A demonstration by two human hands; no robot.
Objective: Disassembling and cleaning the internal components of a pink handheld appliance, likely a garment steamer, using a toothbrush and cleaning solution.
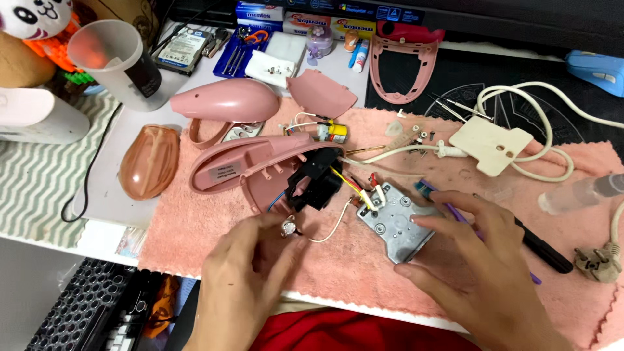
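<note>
The left hand (250,276) pinches a small round thermostat (289,227); the metal soleplate (398,224) lies rightward, under the right hand's (478,260) spread fingers.

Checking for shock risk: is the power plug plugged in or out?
Out. The plug lies loose on the pink towel, prongs bare, no socket around it.
</note>
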